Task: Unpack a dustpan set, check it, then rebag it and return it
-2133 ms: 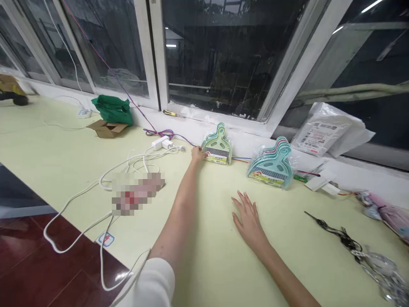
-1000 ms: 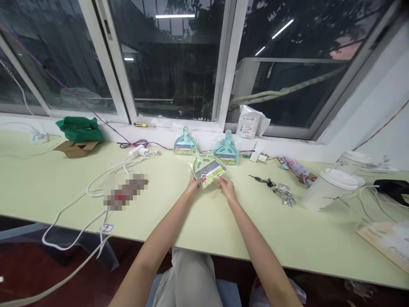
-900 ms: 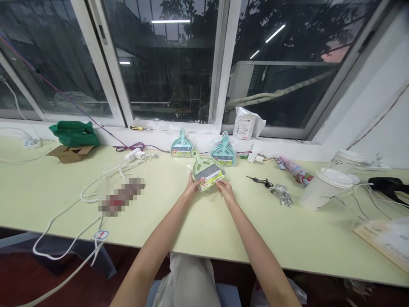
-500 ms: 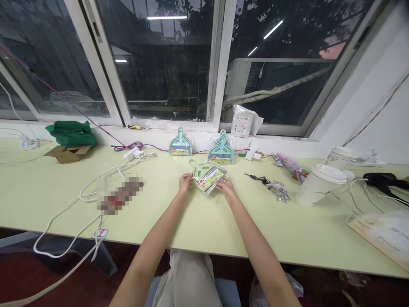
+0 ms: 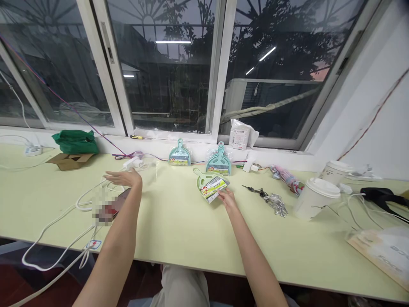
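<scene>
A green dustpan and brush set [image 5: 211,184] with a yellow-green label rests tilted on the table. My right hand [image 5: 227,198] pinches its lower right edge. My left hand [image 5: 125,177] is raised over the left side of the table, its fingers stretched out to the left, above white cables and near a pixelated dark object [image 5: 111,209]. A piece of clear film [image 5: 156,169] shows just right of my left hand. Behind the green set, a stack of teal dustpan sets [image 5: 219,162] and a single teal set [image 5: 180,155] lean against the wall under the window.
White cables and a power strip [image 5: 132,163] lie at the left, with a green bag [image 5: 76,142] on a cardboard box [image 5: 68,162] behind. On the right are keys [image 5: 276,204], a folded umbrella [image 5: 287,179], lidded paper cups [image 5: 316,198] and a paper bag [image 5: 383,251].
My left hand has let go of the green set and moved far left, its fingers now spread. The clear wrapping is gone from the set, which my right hand still holds.
</scene>
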{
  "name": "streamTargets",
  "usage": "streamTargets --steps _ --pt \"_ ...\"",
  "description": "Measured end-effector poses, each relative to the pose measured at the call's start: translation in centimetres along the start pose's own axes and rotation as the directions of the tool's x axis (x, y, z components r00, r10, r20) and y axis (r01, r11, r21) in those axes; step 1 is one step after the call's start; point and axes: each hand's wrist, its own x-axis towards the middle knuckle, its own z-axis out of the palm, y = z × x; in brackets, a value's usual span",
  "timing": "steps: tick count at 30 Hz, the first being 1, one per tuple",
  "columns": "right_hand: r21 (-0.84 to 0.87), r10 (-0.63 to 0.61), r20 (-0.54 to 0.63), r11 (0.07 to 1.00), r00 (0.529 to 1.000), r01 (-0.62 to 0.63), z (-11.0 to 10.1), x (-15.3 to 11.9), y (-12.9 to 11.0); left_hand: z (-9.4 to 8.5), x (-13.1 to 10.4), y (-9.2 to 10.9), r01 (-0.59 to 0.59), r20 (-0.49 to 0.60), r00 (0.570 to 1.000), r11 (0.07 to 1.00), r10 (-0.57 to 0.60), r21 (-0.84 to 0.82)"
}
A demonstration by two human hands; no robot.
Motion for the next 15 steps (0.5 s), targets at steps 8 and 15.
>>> streamTargets --steps 8,15 --pt "-0.003 -0.056 0.020 0.998 0.998 0.056 1.2 -0.6 0.7 6.7 -15.7 -0.4 0.177 0.778 0.555 0.873 0.293 -0.455" --pt "-0.206 0.230 0.179 0.960 0.957 -0.192 0.7 -0.3 1.3 9.1 -21.7 -4.4 0.519 0.851 0.471 0.708 0.232 -0.480"
